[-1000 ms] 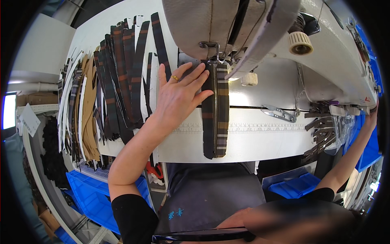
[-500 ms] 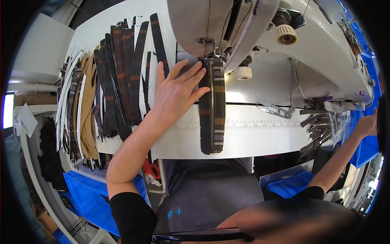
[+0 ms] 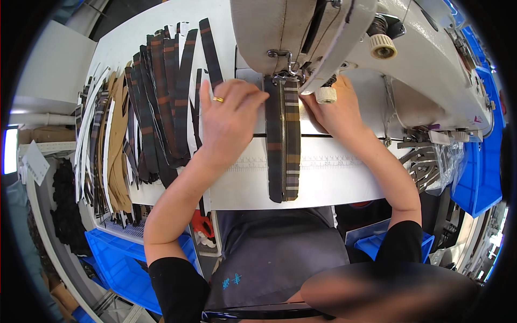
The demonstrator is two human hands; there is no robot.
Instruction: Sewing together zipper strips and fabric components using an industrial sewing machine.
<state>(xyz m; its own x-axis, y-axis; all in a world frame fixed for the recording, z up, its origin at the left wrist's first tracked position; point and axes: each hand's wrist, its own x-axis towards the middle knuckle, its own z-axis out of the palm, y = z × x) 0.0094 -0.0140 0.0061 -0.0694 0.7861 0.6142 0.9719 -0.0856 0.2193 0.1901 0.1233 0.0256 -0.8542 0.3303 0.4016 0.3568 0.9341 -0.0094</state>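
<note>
A dark plaid fabric strip with a metal zipper (image 3: 283, 145) lies lengthwise under the head of a sewing machine (image 3: 293, 64). Its far end sits at the presser foot, and its near end reaches toward the table's front edge. My left hand (image 3: 229, 116) is raised just left of the strip, fingers bent and smeared by motion, their tips close to the strip's left edge. On the other side, my right hand (image 3: 342, 107) reaches in beside the needle area. A pale knob and the machine head hide part of its fingers, so what they hold cannot be seen.
Several dark plaid strips (image 3: 156, 102) lie at the left, beside tan and white strips (image 3: 116, 145). Brown strips (image 3: 423, 164) and a clear plastic bag (image 3: 448, 161) are at the right. A printed ruler (image 3: 245, 163) crosses the table. Blue bins (image 3: 121, 264) stand below.
My left hand has lifted off the strip and drawn back left. My right hand has come from the far right to the needle area. The thread snips on the table no longer show.
</note>
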